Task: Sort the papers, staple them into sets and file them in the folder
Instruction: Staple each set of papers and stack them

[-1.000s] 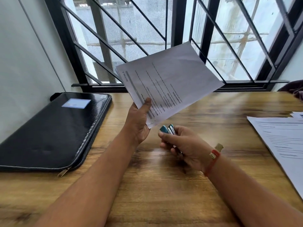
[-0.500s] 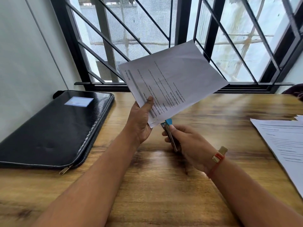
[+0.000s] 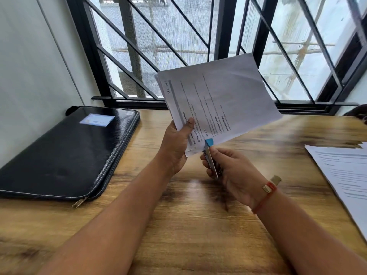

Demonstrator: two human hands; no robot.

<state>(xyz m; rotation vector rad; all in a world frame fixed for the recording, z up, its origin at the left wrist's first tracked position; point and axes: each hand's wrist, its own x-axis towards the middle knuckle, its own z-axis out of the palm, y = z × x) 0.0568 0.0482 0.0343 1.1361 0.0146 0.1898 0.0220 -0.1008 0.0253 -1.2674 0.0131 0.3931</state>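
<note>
Stapling step: left grip [image 3: 176,149] pinches the white printed paper set [image 3: 228,96], right grip [image 3: 234,173] clasps the blue-tipped metal stapler [image 3: 211,158] at its lower corner, so next probably seat and squeeze.

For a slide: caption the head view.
Left hand holds the papers above the table; right hand holds a blue-tipped stapler at their lower edge.
</note>
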